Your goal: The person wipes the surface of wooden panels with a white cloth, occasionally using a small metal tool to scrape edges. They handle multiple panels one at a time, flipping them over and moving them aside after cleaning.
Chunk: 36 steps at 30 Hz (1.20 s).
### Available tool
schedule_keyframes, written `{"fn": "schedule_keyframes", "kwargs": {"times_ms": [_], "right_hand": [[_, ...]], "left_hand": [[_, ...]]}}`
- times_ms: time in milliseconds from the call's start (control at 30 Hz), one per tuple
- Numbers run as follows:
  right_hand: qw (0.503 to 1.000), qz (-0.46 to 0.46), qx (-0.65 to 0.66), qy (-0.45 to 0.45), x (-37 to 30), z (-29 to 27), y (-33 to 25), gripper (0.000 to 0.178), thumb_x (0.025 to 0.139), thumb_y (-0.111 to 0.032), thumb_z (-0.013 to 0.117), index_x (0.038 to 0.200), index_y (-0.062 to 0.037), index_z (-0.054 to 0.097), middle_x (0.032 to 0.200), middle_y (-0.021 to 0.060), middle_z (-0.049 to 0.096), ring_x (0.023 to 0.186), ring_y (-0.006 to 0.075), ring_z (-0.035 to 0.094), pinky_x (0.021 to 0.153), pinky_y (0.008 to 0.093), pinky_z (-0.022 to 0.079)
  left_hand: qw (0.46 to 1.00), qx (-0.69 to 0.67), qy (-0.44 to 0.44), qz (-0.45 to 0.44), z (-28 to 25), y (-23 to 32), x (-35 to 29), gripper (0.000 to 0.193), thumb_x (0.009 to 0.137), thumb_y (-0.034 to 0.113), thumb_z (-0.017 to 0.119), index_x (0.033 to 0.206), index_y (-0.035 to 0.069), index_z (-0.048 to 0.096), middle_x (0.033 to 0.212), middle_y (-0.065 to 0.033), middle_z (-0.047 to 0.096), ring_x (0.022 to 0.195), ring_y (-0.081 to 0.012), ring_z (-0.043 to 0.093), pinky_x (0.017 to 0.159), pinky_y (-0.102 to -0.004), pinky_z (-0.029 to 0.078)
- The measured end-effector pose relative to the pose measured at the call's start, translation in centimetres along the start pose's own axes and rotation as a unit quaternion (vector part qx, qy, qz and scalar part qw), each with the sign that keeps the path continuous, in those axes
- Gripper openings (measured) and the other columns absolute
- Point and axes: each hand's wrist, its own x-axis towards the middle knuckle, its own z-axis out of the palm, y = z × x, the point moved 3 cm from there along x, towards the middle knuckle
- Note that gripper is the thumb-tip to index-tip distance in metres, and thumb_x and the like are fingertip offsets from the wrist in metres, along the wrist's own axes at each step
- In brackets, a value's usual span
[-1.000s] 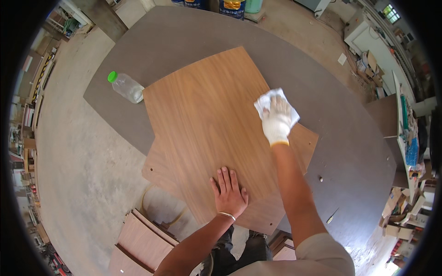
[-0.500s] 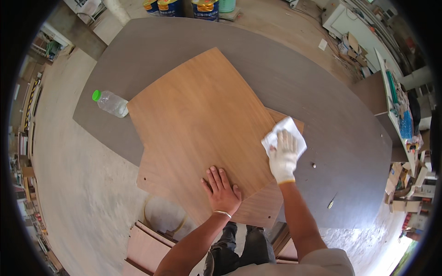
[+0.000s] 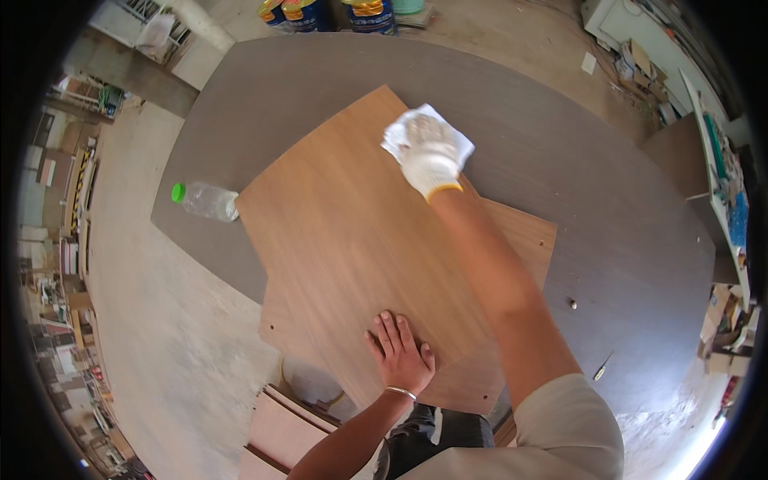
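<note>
My bare left hand (image 3: 404,360) lies flat, fingers spread, near the close edge of the upper brown wood-grain board (image 3: 344,224). In a white knitted glove, my right hand (image 3: 432,156) presses a folded white cloth (image 3: 462,146) onto the board's far right edge, close to its far corner. Part of the cloth hangs past that edge. Its gloved fingers are smeared by motion. Beneath the upper board a second wooden board (image 3: 524,230) sticks out at the sides, turned at an angle, with small holes near its corners.
Both boards rest on a large grey-brown tabletop (image 3: 552,152). A clear bottle with a green cap (image 3: 210,202) lies at the left, by the board's corner. To the right are a small object (image 3: 573,304) and a slim screwdriver-like tool (image 3: 603,367). Blue tins (image 3: 370,18) stand beyond the table.
My right hand has moved the cloth from the right side of the upper board away from me and leftward, toward its far corner. My left hand stays on the board. The view has shifted slightly.
</note>
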Motion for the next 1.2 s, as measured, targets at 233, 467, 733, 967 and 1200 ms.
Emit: {"fn": "schedule_keyframes", "kwargs": {"times_ms": [233,467,733,967,1200], "right_hand": [[0.998,-0.015,0.023,-0.049,2.3,1.0,-0.9,0.062,0.107,-0.043,0.041,0.16,-0.0108,0.039,0.17,0.0097,0.032,0.158,0.0259,0.026,0.13,0.043,0.015],[0.998,-0.004,0.062,0.019,-12.7,-2.5,4.6,0.054,0.1,-0.037,0.059,0.145,-0.0066,0.054,0.154,0.0088,0.049,0.145,0.0263,0.04,0.124,0.0449,0.023],[0.981,0.11,0.101,0.124,-33.7,-8.5,11.7,0.067,0.068,-0.014,0.076,0.133,-0.0025,0.062,0.145,0.0153,0.058,0.142,0.0364,0.047,0.122,0.054,0.031],[0.974,0.102,0.199,0.042,-40.7,-7.7,4.4,0.063,0.072,-0.02,0.078,0.133,-0.007,0.067,0.147,0.0147,0.059,0.142,0.0369,0.049,0.124,0.0562,0.028],[0.946,0.033,0.322,0.018,-41.6,-8.8,2.8,0.05,0.076,-0.012,0.073,0.126,-0.0091,0.068,0.141,0.0114,0.06,0.139,0.0352,0.05,0.118,0.0524,0.036]], "left_hand": [[0.998,0.044,0.026,0.023,1.0,-0.1,-0.2,0.08,0.095,0.033,0.046,0.159,-0.01,0.023,0.168,-0.0349,0.015,0.157,-0.0536,0.01,0.124,-0.0681,0.003],[0.997,0.066,0.033,0.023,0.7,-0.5,-0.2,0.079,0.096,0.032,0.045,0.16,-0.009,0.021,0.169,-0.0339,0.014,0.157,-0.0531,0.011,0.124,-0.0672,0.006],[0.996,0.071,0.048,0.028,0.2,0.4,0.0,0.077,0.098,0.03,0.045,0.16,-0.009,0.021,0.169,-0.0326,0.015,0.157,-0.0518,0.012,0.124,-0.0663,0.007],[0.995,0.088,0.039,0.02,0.4,0.1,-0.2,0.08,0.096,0.027,0.052,0.161,-0.006,0.018,0.17,-0.0316,0.015,0.158,-0.0502,0.011,0.126,-0.0632,0.007],[0.994,0.092,0.054,0.025,0.9,-0.2,-0.2,0.081,0.096,0.028,0.055,0.161,-0.004,0.019,0.17,-0.0291,0.016,0.158,-0.0482,0.013,0.126,-0.0617,0.007]]}}
